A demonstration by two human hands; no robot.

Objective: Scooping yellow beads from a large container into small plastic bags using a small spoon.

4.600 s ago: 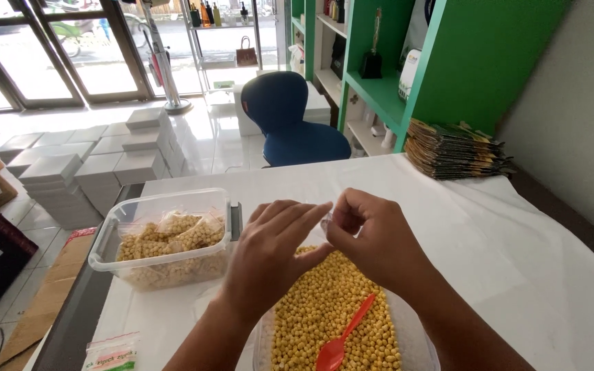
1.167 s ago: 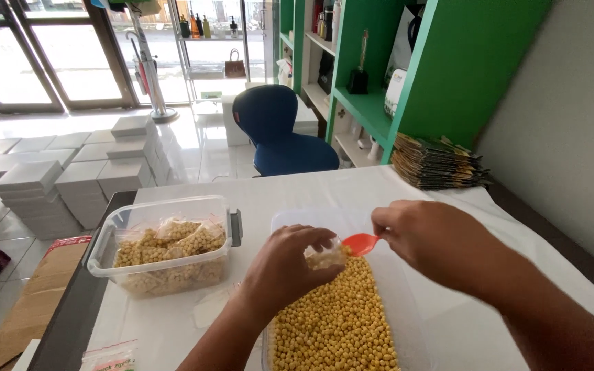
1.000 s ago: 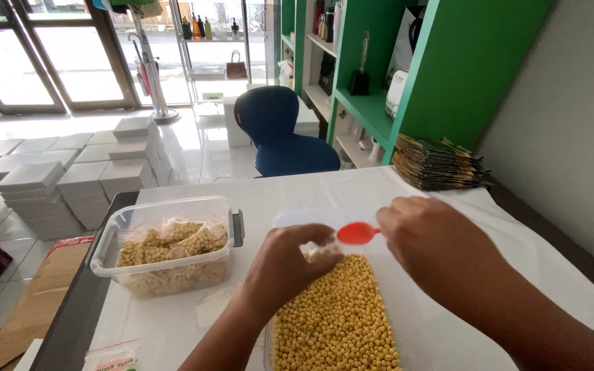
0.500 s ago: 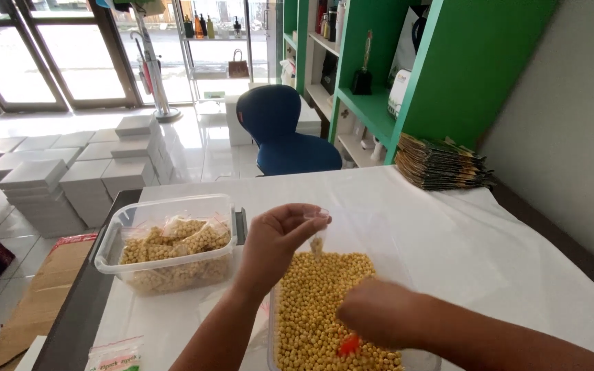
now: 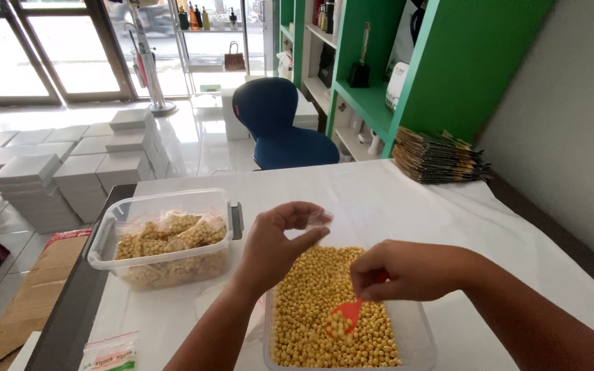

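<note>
My left hand [image 5: 278,242] pinches a small clear plastic bag [image 5: 317,221] by its top, held above a clear tub [image 5: 417,330] full of yellow round pellets [image 5: 311,302]. My right hand [image 5: 407,269] grips an orange plastic spoon [image 5: 346,317], its bowl loaded with pellets just above the heap. The spoon sits below and right of the bag.
A second clear tub [image 5: 166,237] with several filled bags stands to the left. A stack of zip bags [image 5: 108,356] lies at the near left. Dark pouches [image 5: 438,156] are piled at the far right. A blue chair [image 5: 280,124] and white boxes [image 5: 70,168] stand beyond the table.
The right hand emptied the spoon at the bag, dropped to the heap, and now lifts it loaded with pellets. The left hand keeps the bag raised.
</note>
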